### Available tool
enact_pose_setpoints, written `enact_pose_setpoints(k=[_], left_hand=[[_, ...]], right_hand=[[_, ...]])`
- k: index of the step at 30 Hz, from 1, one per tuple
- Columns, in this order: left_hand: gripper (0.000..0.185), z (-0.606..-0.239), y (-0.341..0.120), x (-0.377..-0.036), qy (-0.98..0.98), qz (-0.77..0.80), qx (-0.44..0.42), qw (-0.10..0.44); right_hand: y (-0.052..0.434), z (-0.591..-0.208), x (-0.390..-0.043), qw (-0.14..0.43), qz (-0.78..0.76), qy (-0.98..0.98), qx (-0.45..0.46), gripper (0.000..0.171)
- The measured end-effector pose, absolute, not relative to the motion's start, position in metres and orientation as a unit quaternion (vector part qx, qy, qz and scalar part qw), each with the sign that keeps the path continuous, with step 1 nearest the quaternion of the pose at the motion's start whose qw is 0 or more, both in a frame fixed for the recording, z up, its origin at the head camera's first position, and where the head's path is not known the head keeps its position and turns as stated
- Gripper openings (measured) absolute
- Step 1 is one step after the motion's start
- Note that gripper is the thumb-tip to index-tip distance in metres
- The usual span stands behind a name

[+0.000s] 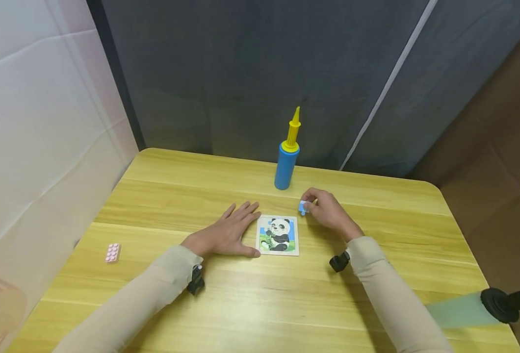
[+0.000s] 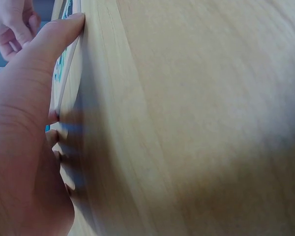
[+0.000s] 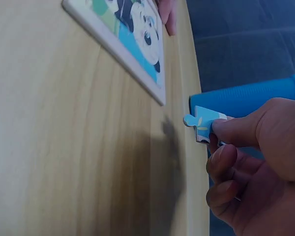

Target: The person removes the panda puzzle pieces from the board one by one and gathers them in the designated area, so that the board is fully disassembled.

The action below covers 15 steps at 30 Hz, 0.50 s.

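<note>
While left hand lies flat beside panda puzzle, right hand pinches puzzle piece.

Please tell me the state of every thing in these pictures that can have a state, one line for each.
Left hand: flat on the yellow wooden table, touching the puzzle's left edge.
Right hand: fingers pinch the small blue jigsaw piece.
Square panda jigsaw puzzle board: lying flat.
Blue and yellow balloon pump: upright.
Pink blister pack: lying flat, apart.
</note>
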<state>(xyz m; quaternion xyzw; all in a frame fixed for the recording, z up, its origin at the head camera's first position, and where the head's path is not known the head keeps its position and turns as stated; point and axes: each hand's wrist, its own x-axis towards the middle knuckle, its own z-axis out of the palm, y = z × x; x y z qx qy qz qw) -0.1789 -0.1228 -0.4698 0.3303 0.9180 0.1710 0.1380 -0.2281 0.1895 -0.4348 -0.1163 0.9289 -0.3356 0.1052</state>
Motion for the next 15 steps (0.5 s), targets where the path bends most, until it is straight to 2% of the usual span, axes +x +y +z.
enact_pose_setpoints(k=[9,15], left_hand=[[0.113,-0.469,-0.122,-0.179,0.917,0.177,0.330,0.139],[0.113,-0.471,-0.123,-0.178,0.918,0.173,0.330,0.136]], right_hand=[[0.197,-0.445,-0.228,0.115,-0.341,0.926,-0.114,0.015],[0.198,-0.450,-0.229,0.102,-0.331,0.931,-0.117,0.016]])
